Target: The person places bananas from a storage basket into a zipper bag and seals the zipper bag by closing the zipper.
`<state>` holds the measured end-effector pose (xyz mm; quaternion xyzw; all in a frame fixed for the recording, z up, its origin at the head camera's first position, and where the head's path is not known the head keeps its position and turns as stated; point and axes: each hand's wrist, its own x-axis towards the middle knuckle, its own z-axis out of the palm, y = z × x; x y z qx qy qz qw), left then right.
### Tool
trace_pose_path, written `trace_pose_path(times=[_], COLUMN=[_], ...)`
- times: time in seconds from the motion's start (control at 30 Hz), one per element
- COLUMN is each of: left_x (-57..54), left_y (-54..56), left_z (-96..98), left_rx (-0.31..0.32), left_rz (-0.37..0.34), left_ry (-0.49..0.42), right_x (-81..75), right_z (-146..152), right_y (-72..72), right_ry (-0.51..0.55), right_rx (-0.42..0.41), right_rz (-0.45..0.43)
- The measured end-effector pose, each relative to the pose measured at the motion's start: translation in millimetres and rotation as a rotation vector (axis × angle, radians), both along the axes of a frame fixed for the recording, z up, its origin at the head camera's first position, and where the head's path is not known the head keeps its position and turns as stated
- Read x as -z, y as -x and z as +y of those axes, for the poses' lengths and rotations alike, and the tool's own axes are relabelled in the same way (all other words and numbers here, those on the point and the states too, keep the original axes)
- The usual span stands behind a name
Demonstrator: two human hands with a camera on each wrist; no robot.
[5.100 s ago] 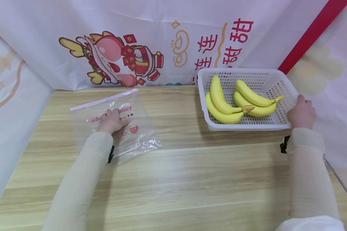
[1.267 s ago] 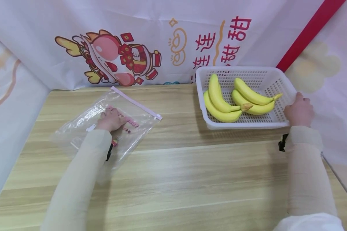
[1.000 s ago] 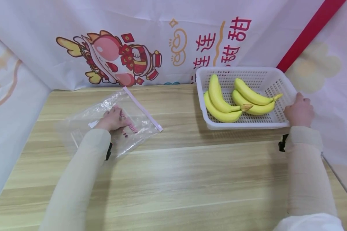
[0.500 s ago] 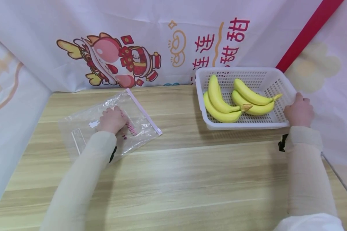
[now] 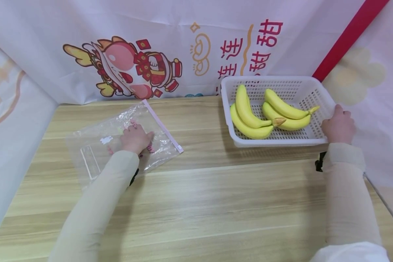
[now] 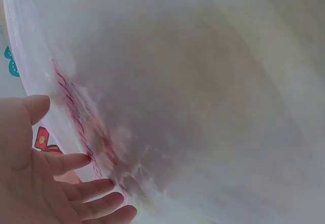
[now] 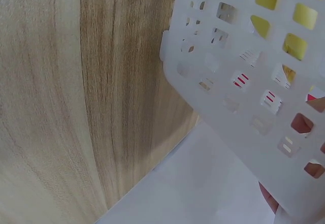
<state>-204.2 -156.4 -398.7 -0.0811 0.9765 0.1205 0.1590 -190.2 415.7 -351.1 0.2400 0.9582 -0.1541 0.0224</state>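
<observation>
A clear zip bag (image 5: 85,145) with a pink slider edge and pink print lies flat on the left of the table. My left hand (image 5: 134,139) rests on its printed middle, thumb spread towards the slider edge. In the left wrist view, the fingers of the left hand (image 6: 56,178) are relaxed against the wrinkled plastic. At the back right, a white plastic basket (image 5: 281,142) holds two pairs of yellow bananas (image 5: 250,116). My right hand (image 5: 339,125) grips its right rim. Through the holes of the basket (image 7: 223,112), parts of the right fingers show.
The wood-grain table (image 5: 196,207) runs back to a white printed cloth (image 5: 196,47) hanging behind it. White cloth also hangs at the left and right sides. The basket stands close against the back cloth.
The bag has turned clockwise, its slider edge going from the back to the right side. Just now my left hand has shifted right, its fingers spreading. The right hand stays on the basket.
</observation>
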Motion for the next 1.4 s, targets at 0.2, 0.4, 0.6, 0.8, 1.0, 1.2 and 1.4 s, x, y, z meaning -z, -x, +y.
trace_pose_path(times=[0.2,0.4,0.6,0.8,1.0,1.2,1.4], left_x=[-0.7,1.7,2.2,0.9,1.6,4.8,8.3], left_y=[-3.1,-2.8,-1.4,0.3,1.5,3.5,5.1], left_z=[0.7,-1.7,-3.5,-4.6,-5.0,-2.5,4.2], left_rx=[0.018,0.079,0.129,0.148,0.161,0.148,0.162], left_rz=[-0.023,-0.014,-0.006,-0.024,-0.036,-0.035,0.012], left_ry=[-0.023,-0.033,-0.041,-0.037,-0.056,-0.067,-0.060], right_x=[-1.3,-0.5,-1.0,-1.0,-1.8,-2.6,-2.1], right_z=[-0.7,0.3,-0.7,-1.0,-2.1,-3.3,-2.7], right_y=[0.2,0.6,-0.2,0.4,0.3,-0.2,-0.4], right_ry=[-0.004,0.005,0.010,0.011,0.013,0.011,0.013], right_rx=[-0.001,0.000,0.012,0.013,0.014,0.017,0.015], right_rz=[-0.007,-0.009,-0.007,-0.010,-0.012,-0.012,-0.011])
